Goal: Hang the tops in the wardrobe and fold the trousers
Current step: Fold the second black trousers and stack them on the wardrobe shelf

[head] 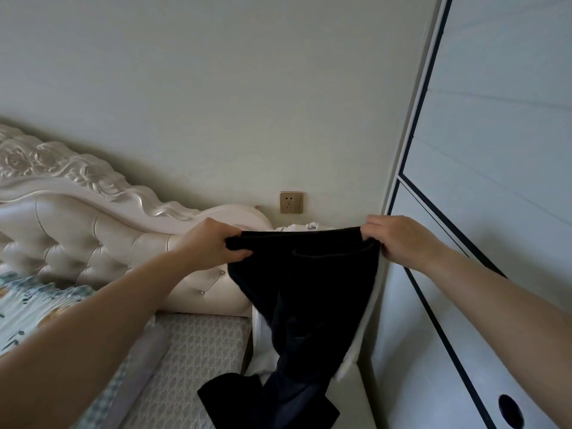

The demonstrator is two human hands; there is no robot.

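A pale wall (pixel 216 88) fills most of the view. To the right stands the wardrobe (pixel 495 119), its white sliding door edged with dark trim and shut. Low on the left is the bed, with a cream tufted headboard (pixel 77 230) carved along the top and a grey patterned mattress (pixel 192 351) below it. Floral bedding (pixel 31 305) lies at the far left edge.

The black trousers (pixel 309 289) are held up in the air, in the gap between the end of the headboard and the wardrobe. The waistband is pulled out flat and level, and the legs hang down twisted together. Their lower end reaches the mattress corner, where a black fold (pixel 229 397) lies. I cannot tell if that fold is part of the same garment.

Both bare forearms reach forward. The left grip (pixel 210 243) is curled round the left end of the waistband, thumb underneath and fingers over the top. The right grip (pixel 399 239) pinches the right end the same way, right in front of the wardrobe's edge.

Behind the trousers some white fabric (pixel 297 227) shows just above the waistband and again beside the legs. A brass-coloured wall socket (pixel 291 202) sits on the wall above it. A dark round pull hole (pixel 510 411) is cut low in the wardrobe door.
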